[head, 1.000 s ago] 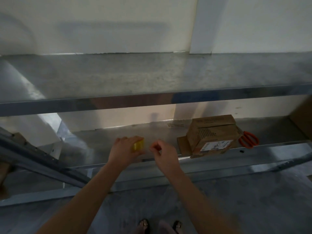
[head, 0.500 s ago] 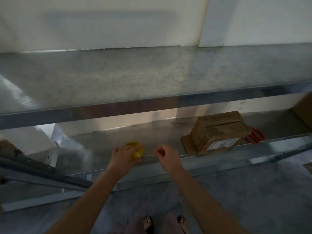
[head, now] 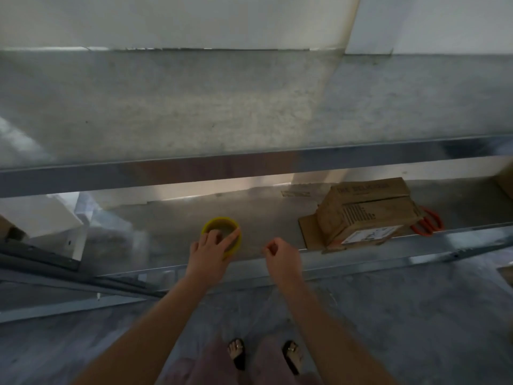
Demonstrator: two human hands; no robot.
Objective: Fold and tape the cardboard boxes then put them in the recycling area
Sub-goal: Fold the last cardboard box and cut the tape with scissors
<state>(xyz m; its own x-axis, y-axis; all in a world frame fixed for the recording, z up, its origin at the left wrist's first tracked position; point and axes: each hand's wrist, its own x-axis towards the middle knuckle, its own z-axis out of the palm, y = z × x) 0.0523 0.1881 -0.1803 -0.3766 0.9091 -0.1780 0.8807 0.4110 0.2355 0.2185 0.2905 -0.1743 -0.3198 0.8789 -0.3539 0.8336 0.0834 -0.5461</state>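
Note:
A yellow tape roll [head: 221, 224] lies flat on the lower metal shelf [head: 172, 226]. My left hand [head: 208, 252] holds it, with fingers over its near rim and into its hole. My right hand [head: 281, 257] hovers just right of the roll above the shelf's front edge, thumb and forefinger pinched together. I cannot make out whether clear tape is between them. A folded brown cardboard box [head: 366, 212] with a white label lies on the same shelf to the right, resting on a flat cardboard piece.
Orange-handled scissors [head: 427, 223] lie behind the box's right end. The upper shelf [head: 249, 107] juts out overhead. Another cardboard piece [head: 506, 180] shows at the far right edge. Angled metal rails [head: 55, 270] sit low left. My sandalled feet stand on the grey floor.
My left hand has lowered the roll from upright in the air to flat on the shelf. My right hand has drifted right, away from the roll. The view has shifted a little.

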